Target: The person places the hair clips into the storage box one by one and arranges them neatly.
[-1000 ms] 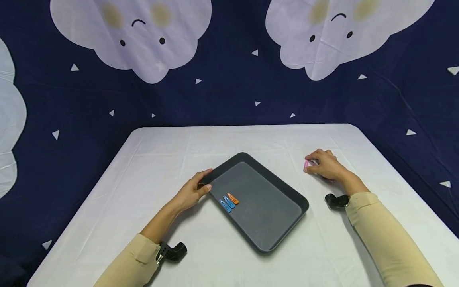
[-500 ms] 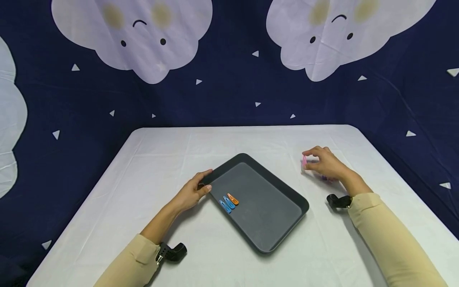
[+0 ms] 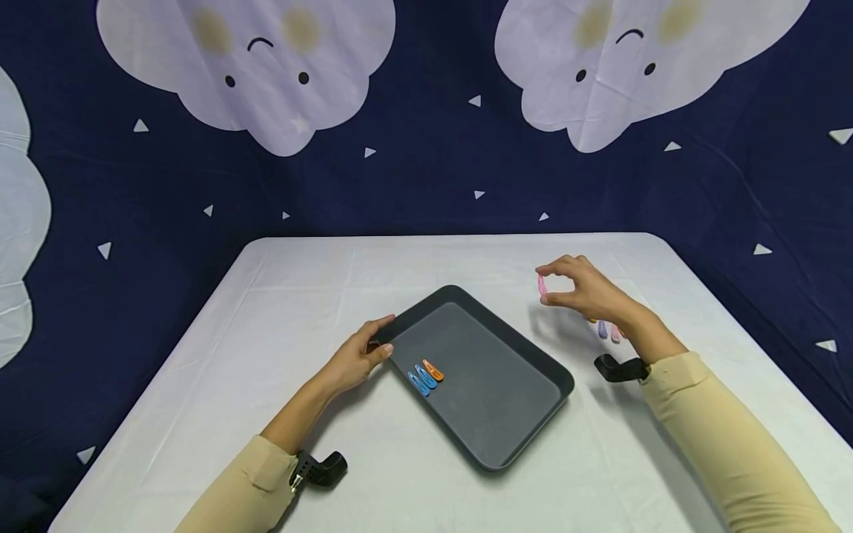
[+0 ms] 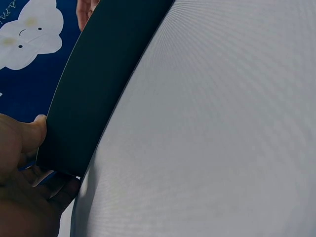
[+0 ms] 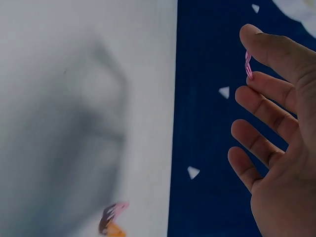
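Observation:
A dark grey rectangular tray [image 3: 493,400] lies at an angle on the white table. My left hand [image 3: 355,357] grips its left corner, thumb over the rim; the left wrist view shows the tray's outer wall [image 4: 94,94] beside the thumb. Inside the tray, near that corner, two blue snap hair clips [image 3: 422,377] and an orange hair clip [image 3: 433,369] lie side by side. Raised above the table to the tray's right, my right hand [image 3: 586,291] pinches a pink hair clip [image 3: 542,285] end to end between thumb and index finger. Its other fingers are spread in the right wrist view.
Several more hair clips [image 3: 603,330], purple, pink and orange, lie on the table under my right hand, partly hidden by it. The white-covered table [image 3: 313,274] ends at a dark blue cloth [image 3: 426,185] printed with clouds. Each wrist carries a black camera mount.
My right hand has lifted the pink hair clip off the table and moved left toward the tray, uncovering other clips beneath. The left hand and tray have stayed in place.

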The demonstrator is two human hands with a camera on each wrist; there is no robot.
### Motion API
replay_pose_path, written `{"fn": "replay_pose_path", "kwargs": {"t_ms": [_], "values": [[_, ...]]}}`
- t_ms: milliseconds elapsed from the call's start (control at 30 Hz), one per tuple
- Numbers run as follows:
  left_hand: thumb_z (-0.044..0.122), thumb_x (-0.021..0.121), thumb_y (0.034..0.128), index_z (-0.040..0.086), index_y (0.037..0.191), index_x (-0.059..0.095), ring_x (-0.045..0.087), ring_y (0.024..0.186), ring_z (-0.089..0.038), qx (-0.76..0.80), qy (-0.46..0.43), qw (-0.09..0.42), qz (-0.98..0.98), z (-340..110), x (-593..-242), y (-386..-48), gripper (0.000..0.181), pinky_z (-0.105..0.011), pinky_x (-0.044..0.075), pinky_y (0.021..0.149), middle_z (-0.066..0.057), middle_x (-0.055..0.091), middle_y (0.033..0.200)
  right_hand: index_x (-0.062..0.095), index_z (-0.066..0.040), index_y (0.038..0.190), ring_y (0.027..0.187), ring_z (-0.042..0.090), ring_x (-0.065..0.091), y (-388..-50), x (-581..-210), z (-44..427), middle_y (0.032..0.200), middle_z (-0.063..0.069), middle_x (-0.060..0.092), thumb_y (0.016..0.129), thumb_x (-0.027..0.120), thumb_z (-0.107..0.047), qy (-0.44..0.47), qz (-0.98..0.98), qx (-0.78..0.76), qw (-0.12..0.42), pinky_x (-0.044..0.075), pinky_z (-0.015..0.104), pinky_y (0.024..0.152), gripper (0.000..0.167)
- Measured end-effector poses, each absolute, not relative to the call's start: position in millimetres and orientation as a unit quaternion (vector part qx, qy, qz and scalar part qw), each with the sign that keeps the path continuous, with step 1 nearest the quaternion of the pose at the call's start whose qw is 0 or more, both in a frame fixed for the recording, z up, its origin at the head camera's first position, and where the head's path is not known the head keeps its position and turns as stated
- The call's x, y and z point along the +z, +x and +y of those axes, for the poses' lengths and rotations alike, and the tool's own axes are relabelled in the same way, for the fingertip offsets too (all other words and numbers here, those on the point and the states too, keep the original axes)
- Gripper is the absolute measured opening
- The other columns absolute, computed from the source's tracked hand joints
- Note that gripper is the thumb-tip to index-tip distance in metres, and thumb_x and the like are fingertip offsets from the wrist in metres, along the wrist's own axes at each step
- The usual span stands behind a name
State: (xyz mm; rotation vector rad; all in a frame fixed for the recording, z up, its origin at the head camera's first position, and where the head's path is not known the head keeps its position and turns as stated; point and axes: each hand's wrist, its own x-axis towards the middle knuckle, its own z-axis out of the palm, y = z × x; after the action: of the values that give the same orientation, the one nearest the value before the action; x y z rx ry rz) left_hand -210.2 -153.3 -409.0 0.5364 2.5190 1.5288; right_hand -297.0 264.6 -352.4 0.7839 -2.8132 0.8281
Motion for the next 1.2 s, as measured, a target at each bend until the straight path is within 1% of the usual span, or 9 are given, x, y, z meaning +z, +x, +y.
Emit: {"fn": "replay_pose_path", "kwargs": {"t_ms": [167,233,400,533,600,767,833,1033,1200], "values": [[0.011,0.051,0.0966,0.006,0.147,0.031,0.052,0.104,-0.026,0.511,0.176,0.072,0.838,-153.1,-409.5,-210.3,0.054,-0.022,0.046,0.080,-0.022,0.044,0.135,0.058,-0.008,0.127,0.105,0.023,0.042,-292.0,-344.3,248.2,0.123,0.010,0.057,0.079,0.077,-0.029,0.288,-0.914,0.279,0.059,0.035,0.042,0.089,0.055],[0.011,0.051,0.0966,0.006,0.147,0.031,0.052,0.106,-0.027,0.510,0.175,0.072,0.839,-152.9,-409.7,-210.3,0.054,-0.022,0.046,0.082,-0.022,0.044,0.137,0.059,-0.008,0.127,0.105,0.022,0.041,-289.9,-341.5,241.4,0.123,0.009,0.057,0.078,0.077,-0.027,0.297,-0.911,0.280,0.059,0.035,0.042,0.089,0.055],[0.011,0.051,0.0968,0.007,0.147,0.031,0.052,0.107,-0.027,0.507,0.175,0.072,0.841,-153.0,-410.1,-210.3,0.054,-0.024,0.046,0.083,-0.021,0.043,0.138,0.059,-0.008,0.126,0.107,0.023,0.041,-284.7,-336.3,224.6,0.122,0.008,0.058,0.077,0.078,-0.023,0.326,-0.899,0.285,0.057,0.035,0.041,0.091,0.055],[0.012,0.051,0.0968,0.007,0.147,0.031,0.052,0.107,-0.027,0.506,0.176,0.072,0.841,-153.2,-410.1,-210.2,0.054,-0.024,0.046,0.083,-0.021,0.043,0.138,0.060,-0.008,0.125,0.105,0.021,0.041,-281.6,-334.9,212.8,0.121,0.007,0.059,0.076,0.078,-0.021,0.349,-0.889,0.291,0.056,0.035,0.041,0.091,0.054],[0.012,0.051,0.0968,0.007,0.147,0.031,0.053,0.107,-0.027,0.505,0.178,0.071,0.842,-153.7,-410.0,-209.9,0.054,-0.024,0.046,0.083,-0.021,0.043,0.138,0.060,-0.007,0.125,0.106,0.021,0.042,-281.0,-335.4,207.5,0.120,0.007,0.059,0.077,0.078,-0.021,0.361,-0.884,0.293,0.056,0.033,0.044,0.099,0.053],[0.012,0.051,0.0967,0.007,0.147,0.031,0.053,0.108,-0.027,0.507,0.180,0.072,0.840,-154.6,-408.9,-209.0,0.055,-0.023,0.047,0.082,-0.022,0.042,0.138,0.060,-0.005,0.124,0.110,0.020,0.042,-277.9,-336.1,193.9,0.121,0.005,0.060,0.077,0.078,-0.020,0.386,-0.871,0.299,0.050,0.032,0.046,0.102,0.054],[0.013,0.051,0.0968,0.007,0.147,0.030,0.053,0.107,-0.027,0.508,0.180,0.074,0.839,-154.5,-408.3,-208.7,0.055,-0.023,0.047,0.082,-0.022,0.042,0.138,0.060,-0.007,0.125,0.110,0.019,0.042,-275.8,-336.2,188.5,0.121,0.004,0.060,0.077,0.078,-0.021,0.389,-0.870,0.298,0.044,0.036,0.043,0.096,0.054],[0.013,0.051,0.0972,0.007,0.147,0.030,0.053,0.105,-0.027,0.506,0.181,0.078,0.840,-154.5,-408.7,-209.0,0.055,-0.023,0.047,0.081,-0.021,0.041,0.139,0.060,-0.011,0.126,0.113,0.019,0.042,-272.9,-338.3,173.6,0.122,0.002,0.059,0.078,0.078,-0.022,0.394,-0.870,0.294,0.025,0.037,0.042,0.096,0.053],[0.012,0.051,0.0969,0.008,0.147,0.030,0.053,0.108,-0.028,0.507,0.175,0.077,0.840,-154.0,-409.8,-209.6,0.055,-0.023,0.047,0.083,-0.021,0.041,0.140,0.060,-0.013,0.126,0.112,0.018,0.043,-271.5,-341.8,162.1,0.121,0.001,0.059,0.078,0.078,-0.022,0.410,-0.862,0.297,0.018,0.038,0.040,0.095,0.052]]}}
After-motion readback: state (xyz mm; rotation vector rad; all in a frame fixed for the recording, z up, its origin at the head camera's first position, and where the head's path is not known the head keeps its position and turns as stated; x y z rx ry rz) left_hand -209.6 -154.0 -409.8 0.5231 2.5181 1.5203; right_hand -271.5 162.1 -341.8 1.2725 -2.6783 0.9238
